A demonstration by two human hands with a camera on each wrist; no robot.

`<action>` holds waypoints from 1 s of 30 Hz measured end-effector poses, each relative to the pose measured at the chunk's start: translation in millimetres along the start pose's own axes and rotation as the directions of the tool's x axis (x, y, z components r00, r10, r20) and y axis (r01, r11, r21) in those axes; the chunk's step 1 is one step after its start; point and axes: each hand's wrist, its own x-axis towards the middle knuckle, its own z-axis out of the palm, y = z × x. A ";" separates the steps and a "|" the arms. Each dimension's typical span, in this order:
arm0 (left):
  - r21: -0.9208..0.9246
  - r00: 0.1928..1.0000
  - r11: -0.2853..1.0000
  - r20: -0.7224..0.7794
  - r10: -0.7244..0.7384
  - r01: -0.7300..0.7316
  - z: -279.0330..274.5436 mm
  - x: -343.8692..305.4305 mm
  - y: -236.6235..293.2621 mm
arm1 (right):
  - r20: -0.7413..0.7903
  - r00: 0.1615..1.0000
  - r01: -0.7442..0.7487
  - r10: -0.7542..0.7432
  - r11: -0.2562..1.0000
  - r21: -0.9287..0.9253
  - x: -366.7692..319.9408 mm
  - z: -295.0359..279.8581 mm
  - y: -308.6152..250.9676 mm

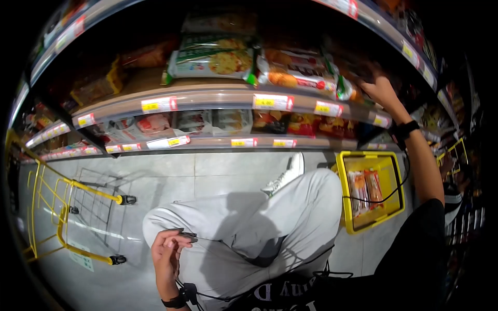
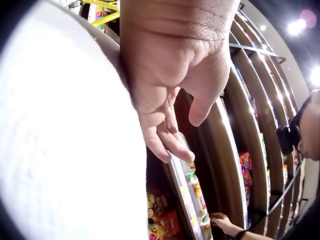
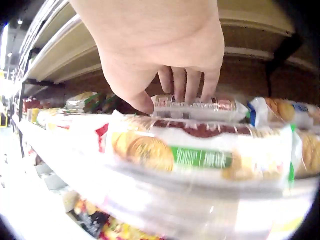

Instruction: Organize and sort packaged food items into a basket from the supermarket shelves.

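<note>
My right hand reaches over a front biscuit pack with a green label. Its fingertips come down at a second white biscuit pack behind, the thumb near that pack's left end. In the head view the right hand is at the right part of the shelf, beside other biscuit packs. My left hand is over the knee in grey trousers. In the left wrist view the left hand has loosely bent fingers with nothing seen between them.
A yellow basket holding biscuit packs stands on the floor at my right. To the left is a yellow wheeled cart. Bagged snacks fill the lower shelf. A black cable hangs from my right wrist across the basket.
</note>
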 end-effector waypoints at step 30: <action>0.137 0.999 0.990 -0.027 -0.030 0.034 8.5 9.0 3.9 | 0.691 0.368 -0.902 0.622 0.418 0.103 -363.8 66.2 210.5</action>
